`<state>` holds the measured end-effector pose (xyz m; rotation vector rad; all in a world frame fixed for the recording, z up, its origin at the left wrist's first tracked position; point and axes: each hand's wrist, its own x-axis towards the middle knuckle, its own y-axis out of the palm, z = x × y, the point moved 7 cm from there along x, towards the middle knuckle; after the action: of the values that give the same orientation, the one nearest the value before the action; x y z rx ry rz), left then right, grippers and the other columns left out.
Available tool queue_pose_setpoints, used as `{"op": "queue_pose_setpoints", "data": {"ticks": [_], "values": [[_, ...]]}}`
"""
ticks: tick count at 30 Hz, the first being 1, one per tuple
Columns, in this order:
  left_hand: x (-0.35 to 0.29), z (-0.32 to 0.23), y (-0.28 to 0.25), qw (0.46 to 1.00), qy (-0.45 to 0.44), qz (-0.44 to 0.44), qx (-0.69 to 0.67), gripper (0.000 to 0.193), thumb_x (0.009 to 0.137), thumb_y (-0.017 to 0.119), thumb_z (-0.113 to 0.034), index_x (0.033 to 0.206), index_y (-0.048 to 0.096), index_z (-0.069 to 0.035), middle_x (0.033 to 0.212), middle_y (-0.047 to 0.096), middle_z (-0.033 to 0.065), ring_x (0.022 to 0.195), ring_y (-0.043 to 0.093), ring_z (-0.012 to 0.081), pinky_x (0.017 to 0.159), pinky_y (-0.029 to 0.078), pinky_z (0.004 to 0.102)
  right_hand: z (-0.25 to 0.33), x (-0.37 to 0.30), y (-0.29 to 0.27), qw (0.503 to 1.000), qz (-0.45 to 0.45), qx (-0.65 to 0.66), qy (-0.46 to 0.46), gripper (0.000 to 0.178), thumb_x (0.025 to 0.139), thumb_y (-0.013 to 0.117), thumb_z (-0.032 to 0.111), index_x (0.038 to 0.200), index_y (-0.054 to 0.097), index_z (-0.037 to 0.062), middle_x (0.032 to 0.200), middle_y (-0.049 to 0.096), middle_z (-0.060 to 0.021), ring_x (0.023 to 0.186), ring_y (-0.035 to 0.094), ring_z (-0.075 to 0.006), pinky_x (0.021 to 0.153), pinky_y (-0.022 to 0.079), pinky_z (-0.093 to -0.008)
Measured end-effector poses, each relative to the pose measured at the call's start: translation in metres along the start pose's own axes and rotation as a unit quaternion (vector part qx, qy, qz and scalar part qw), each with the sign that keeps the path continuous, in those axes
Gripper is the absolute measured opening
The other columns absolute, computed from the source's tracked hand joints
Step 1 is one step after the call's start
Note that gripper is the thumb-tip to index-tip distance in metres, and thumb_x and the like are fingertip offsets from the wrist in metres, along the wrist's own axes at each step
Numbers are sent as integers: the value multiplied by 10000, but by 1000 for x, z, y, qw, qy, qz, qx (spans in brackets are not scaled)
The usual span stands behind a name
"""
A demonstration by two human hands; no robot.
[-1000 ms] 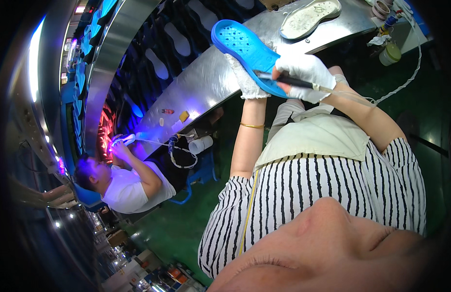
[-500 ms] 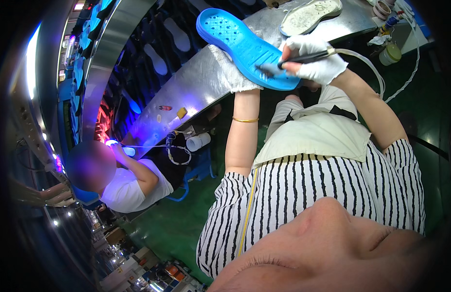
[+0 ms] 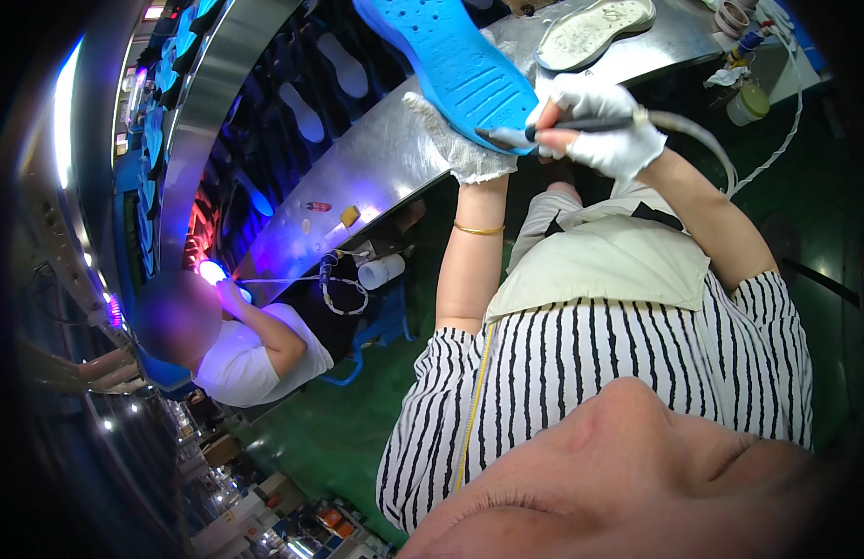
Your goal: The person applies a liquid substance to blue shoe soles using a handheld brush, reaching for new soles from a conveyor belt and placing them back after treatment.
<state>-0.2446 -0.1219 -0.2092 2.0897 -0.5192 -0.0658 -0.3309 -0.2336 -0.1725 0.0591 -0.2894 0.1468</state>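
In a whitish glove, my left hand (image 3: 455,144) supports a bright blue shoe sole (image 3: 469,79) from beneath; most of its fingers are hidden behind the sole. The sole is tilted, with its grooved end toward me and its holed end reaching past the top edge of the picture. My right hand (image 3: 613,140), in a white glove with bare fingertips, is closed around a dark-handled brush (image 3: 590,123). A pale hose runs from the brush's back end. The bristles touch the sole at its near end.
A metal bench (image 3: 357,177) curves across in front of me. On it lie a cream sole (image 3: 595,33) and a yellow block (image 3: 350,216). At right stands a greenish tub (image 3: 748,104). A co-worker in a white shirt (image 3: 264,349) sits at left beside a conveyor.
The blue sole has shifted up and left and turned more upright, showing my left hand's glove more. The brush has moved slightly left along the sole's near end.
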Motion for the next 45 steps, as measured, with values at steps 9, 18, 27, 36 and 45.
{"op": "queue_pose_setpoints", "data": {"ticks": [9,18,27,36,45], "values": [[10,-13,2,997,-10,61,-45,821,874,412,-702,1460,335,-132,1405,441,203,1223,497,364,1021,429,497,-10,5,6,997,23,-3,77,131,802,721,60,884,624,30,853,649,-50,753,616,-119,694,501,-248],[17,-18,3,995,-33,80,-53,828,863,441,-694,1475,318,-150,1424,413,230,1272,453,409,1031,410,548,3,11,5,991,107,-76,2,122,765,665,-40,863,640,28,938,649,-58,849,609,-134,786,496,-272],[25,-23,7,987,-85,115,-78,896,836,444,-727,1474,309,-113,1417,407,262,1263,453,439,1031,409,558,-18,-2,4,990,42,42,125,92,785,696,22,857,642,45,848,667,-36,664,589,-88,603,505,-213],[25,-25,-4,990,-134,20,29,794,869,469,-654,1384,439,-50,1314,527,228,1152,561,378,957,487,493,13,8,-5,999,43,-7,-24,106,841,653,31,908,581,71,884,632,-39,813,601,-109,685,498,-256],[30,-13,-13,951,-265,-53,149,551,926,541,-477,1168,588,15,1057,659,193,887,672,284,769,577,398,-1,24,3,980,127,-147,-30,149,713,668,-33,836,641,48,910,658,-78,838,627,-207,750,514,-310]]}}
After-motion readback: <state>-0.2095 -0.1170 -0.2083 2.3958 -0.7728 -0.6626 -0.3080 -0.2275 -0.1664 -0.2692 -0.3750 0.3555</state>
